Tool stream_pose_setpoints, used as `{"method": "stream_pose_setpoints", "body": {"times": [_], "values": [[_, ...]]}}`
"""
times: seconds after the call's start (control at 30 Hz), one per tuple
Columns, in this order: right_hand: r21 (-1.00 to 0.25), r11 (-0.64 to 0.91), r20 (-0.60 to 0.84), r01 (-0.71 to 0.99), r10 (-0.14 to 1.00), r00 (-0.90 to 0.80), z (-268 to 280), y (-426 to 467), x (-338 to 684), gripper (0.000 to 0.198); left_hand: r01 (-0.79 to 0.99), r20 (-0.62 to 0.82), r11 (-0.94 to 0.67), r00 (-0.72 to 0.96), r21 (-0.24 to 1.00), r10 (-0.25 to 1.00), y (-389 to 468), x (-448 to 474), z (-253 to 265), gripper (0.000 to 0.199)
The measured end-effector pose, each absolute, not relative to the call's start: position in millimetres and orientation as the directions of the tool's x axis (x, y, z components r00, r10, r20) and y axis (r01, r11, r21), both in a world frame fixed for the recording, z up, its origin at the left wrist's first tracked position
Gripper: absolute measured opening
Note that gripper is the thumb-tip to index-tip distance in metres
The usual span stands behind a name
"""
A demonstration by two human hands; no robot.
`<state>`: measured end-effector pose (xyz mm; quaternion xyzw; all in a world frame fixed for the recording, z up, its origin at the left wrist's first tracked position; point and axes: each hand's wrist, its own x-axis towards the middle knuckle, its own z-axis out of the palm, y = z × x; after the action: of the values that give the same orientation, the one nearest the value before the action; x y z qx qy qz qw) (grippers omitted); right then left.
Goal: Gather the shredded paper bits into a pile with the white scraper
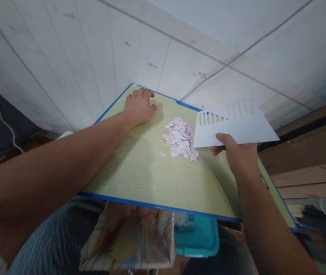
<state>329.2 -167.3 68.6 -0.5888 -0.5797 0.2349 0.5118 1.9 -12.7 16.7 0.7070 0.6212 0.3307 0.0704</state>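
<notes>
My right hand grips a white sheet by its lower edge, thumb on top and fingers underneath. A row of narrow slots is cut along the sheet's far edge. The sheet is tilted above the right side of the table, its left edge beside a heap of small paper scraps. These scraps are mostly white, some with pinkish marks. To the left of the heap, my left hand lies near the table's far left corner, fingers loosely bent and thumb apart, holding nothing.
The yellow-green tabletop has a blue rim and stands close to a white panelled wall. A grey cable runs down the wall. Below the near edge are a patterned fabric item and a turquoise plastic container.
</notes>
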Motion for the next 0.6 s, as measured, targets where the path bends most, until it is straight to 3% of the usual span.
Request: {"method": "stream_pose_setpoints", "body": {"times": [0.27, 0.43, 0.6], "values": [[-0.932, -0.129, 0.046, 0.338, 0.886, 0.462, 63.8, -145.3, 342.8, 0.018, 0.811, 0.419, -0.227, -0.024, 0.54, 0.908, -8.3, 0.1, 11.6, 0.055], [-0.954, -0.14, -0.094, 0.266, 0.979, 0.18, 66.9, -140.3, 305.0, 0.023, 0.785, 0.421, -0.214, -0.066, 0.582, 0.905, -11.1, -1.6, 16.5, 0.056], [-0.964, -0.085, -0.049, 0.251, 0.988, 0.146, 81.8, -135.1, 269.5, 0.024, 0.732, 0.411, -0.179, -0.148, 0.657, 0.9, -6.6, -6.1, 18.8, 0.053]]}}
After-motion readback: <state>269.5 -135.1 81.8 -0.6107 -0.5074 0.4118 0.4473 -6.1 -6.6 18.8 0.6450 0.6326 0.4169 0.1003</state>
